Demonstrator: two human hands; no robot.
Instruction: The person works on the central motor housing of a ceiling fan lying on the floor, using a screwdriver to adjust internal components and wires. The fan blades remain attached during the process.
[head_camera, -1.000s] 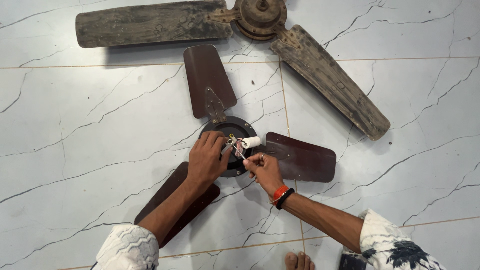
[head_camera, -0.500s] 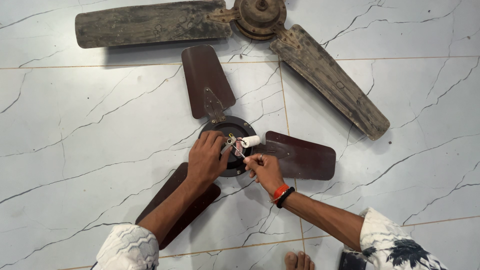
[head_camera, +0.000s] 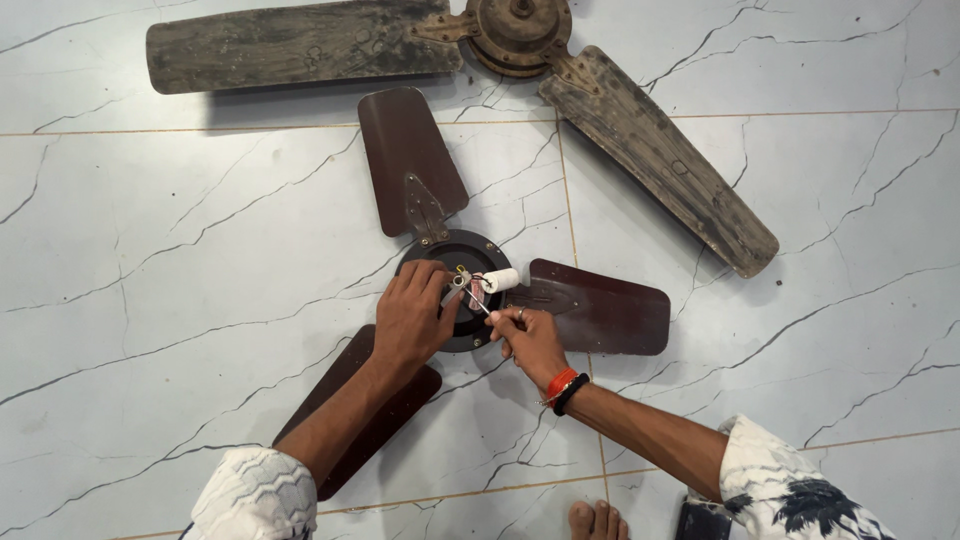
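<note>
A small dark brown ceiling fan (head_camera: 600, 305) with three blades lies on the marble floor, its round black motor hub (head_camera: 450, 255) in the middle. My left hand (head_camera: 410, 315) rests on the hub and pinches thin wires at its centre. My right hand (head_camera: 530, 340), with a ring and red and black wristbands, grips a thin tool (head_camera: 478, 302) whose tip meets the wires. A small white cylinder (head_camera: 500, 280) lies on the hub just right of the wires.
A bigger, dirty, worn ceiling fan (head_camera: 520, 30) lies at the top, one blade (head_camera: 660, 160) slanting down to the right near the small fan. A bare foot (head_camera: 595, 520) shows at the bottom edge. The floor is white veined tile.
Both hands stay at the hub; only small shifts of the fingers and tool show. The fans have not moved.
</note>
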